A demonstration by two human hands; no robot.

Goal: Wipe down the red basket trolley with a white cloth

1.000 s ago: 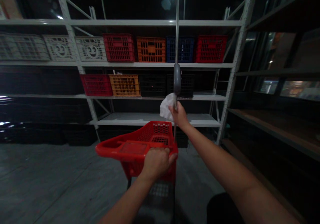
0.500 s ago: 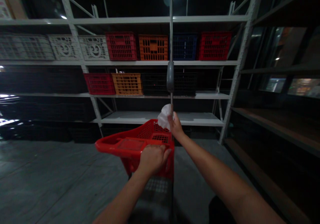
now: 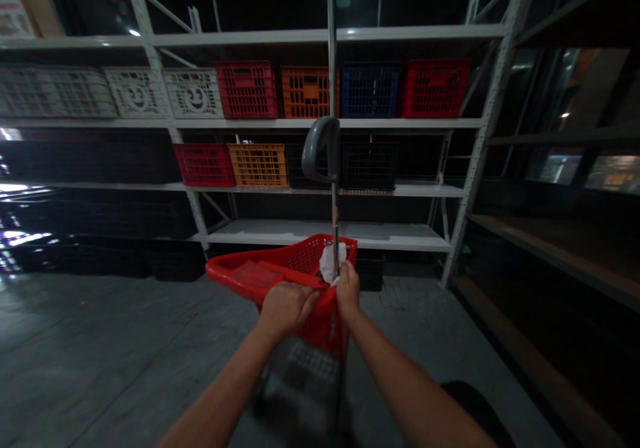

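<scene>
**Speaker A:** What lies at the far left of the figure?

**Speaker B:** Black crates (image 3: pixel 100 258) on a concrete floor (image 3: pixel 100 348); above them, a grey steel shelving rack (image 3: pixel 320 231) holds white crates (image 3: pixel 193 93) and red, orange and blue crates (image 3: pixel 307 93) side by side, probably ranked this way for storage.

**Speaker A:** And the hands, left to right?

**Speaker B:** The left hand (image 3: pixel 287 308) is clenched, its fingers curled over the rim of a red plastic shopping basket (image 3: pixel 240 275), seemingly to steady it; the forearm reaches forward and inward. The right hand (image 3: pixel 348 293) is closed at the basket's far side, its forearm angled in; whether it grips the thin pole (image 3: pixel 333 228) or the crumpled white cloth (image 3: pixel 331 263), I cannot tell.

**Speaker A:** Where is the cloth?

**Speaker B:** Inside the basket, touching the right hand and just beside the pole; the pole rises to a curved grey handle (image 3: pixel 320 148), apparently placed for pulling the basket.
</scene>
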